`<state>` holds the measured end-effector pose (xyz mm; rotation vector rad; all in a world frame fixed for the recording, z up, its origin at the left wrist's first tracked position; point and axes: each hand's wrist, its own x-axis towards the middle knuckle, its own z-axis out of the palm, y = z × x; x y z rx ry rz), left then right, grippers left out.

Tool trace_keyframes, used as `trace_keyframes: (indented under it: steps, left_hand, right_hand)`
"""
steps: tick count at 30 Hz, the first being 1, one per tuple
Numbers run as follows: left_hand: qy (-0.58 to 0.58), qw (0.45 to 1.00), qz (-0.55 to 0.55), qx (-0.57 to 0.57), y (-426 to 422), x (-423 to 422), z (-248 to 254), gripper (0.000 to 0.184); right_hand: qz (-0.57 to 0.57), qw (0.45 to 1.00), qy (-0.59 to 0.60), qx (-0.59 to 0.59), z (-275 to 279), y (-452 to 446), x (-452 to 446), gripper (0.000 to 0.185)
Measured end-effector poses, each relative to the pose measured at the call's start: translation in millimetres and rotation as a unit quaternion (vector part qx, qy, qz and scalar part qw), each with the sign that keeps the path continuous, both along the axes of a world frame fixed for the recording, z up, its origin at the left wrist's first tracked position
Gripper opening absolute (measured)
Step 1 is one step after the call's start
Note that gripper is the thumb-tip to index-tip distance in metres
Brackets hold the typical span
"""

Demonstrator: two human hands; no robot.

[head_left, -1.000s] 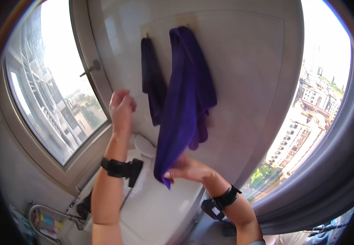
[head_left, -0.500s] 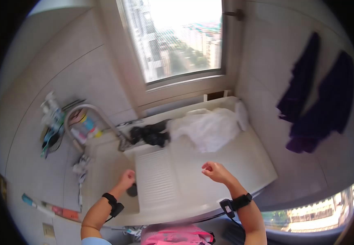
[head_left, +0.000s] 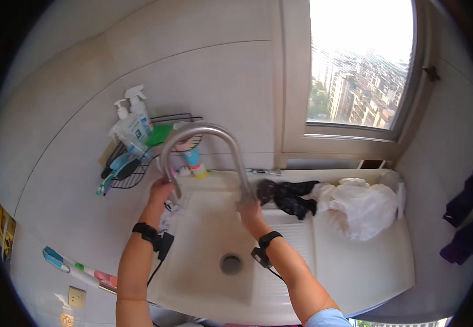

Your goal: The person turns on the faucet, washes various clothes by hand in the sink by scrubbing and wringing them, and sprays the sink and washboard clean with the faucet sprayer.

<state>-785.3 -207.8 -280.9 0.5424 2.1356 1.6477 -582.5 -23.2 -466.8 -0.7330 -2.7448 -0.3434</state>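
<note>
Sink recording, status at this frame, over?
Left hand at faucet spout end. Right hand at faucet base; both grips unclear. Dark cloth close beside right hand.

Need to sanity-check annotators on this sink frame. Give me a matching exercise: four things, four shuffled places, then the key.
Things
1. Left hand
2. Right hand
3. White cloth
4. Drain

Places
A. At the base of the faucet, on the window side
B. In the floor of the basin
C. At the faucet's spout end
D. Heaped beside the black bundle

Right pairs
1-C
2-A
3-D
4-B
</note>
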Motion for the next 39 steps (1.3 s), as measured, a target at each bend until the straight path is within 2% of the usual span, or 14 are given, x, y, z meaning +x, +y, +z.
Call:
trace_keyframes:
  steps: [2,5,7,10,13,17,25,26,28,29,31,34,36,39]
  left_hand:
    - [0.041,0.999,-0.007,0.031,13,7,4,0.026]
    - [0.074,0.996,-0.027,0.043,24,4,10,0.018]
    - [0.069,0.995,-0.015,0.063,26,1,1,0.013]
    - [0.027,0.997,-0.021,0.071,14,14,0,0.013]
    - [0.047,0.998,-0.017,0.043,-1,48,9,0.013]
    - [-0.035,0.995,-0.089,0.018,-16,87,24,0.012]
    - [0.040,0.989,-0.122,0.071,-15,80,2,0.018]
    - [0.045,0.989,-0.120,0.077,-16,78,-4,0.019]
    - [0.088,0.989,-0.120,0.024,-23,75,-15,0.019]
    - [0.112,0.986,-0.125,0.001,-26,72,-21,0.019]
    - [0.093,0.988,-0.121,0.023,-35,69,-50,0.020]
    - [0.018,0.993,-0.112,0.011,-48,89,-57,0.018]
    - [-0.049,0.989,-0.123,0.067,-45,109,-59,0.016]
    - [-0.245,0.951,-0.110,0.153,-29,142,-39,0.013]
  right_hand:
    - [-0.025,0.978,-0.095,-0.182,34,-4,-8,0.034]
    - [-0.015,0.967,0.045,-0.251,21,1,-7,0.035]
    - [0.030,0.989,-0.056,-0.134,42,-5,5,0.038]
    - [-0.013,0.994,-0.048,-0.097,28,-11,-2,0.040]
    - [-0.033,0.990,-0.048,-0.132,31,-14,-2,0.040]
    - [-0.020,0.990,-0.069,-0.119,44,-18,0,0.040]
    - [0.011,0.995,-0.013,-0.098,48,-23,4,0.041]
    - [0.014,0.993,0.015,-0.118,51,-25,4,0.033]
    - [0.016,0.985,0.076,-0.155,58,-28,6,0.019]
    - [0.018,0.989,0.050,-0.136,54,-27,7,0.028]
    - [0.007,0.995,-0.002,-0.101,42,-29,18,0.052]
    - [-0.006,0.991,0.084,-0.104,60,-75,82,0.061]
    - [-0.019,0.971,0.094,-0.219,35,-114,143,0.067]
    - [0.032,0.955,0.002,-0.296,-2,-181,217,0.059]
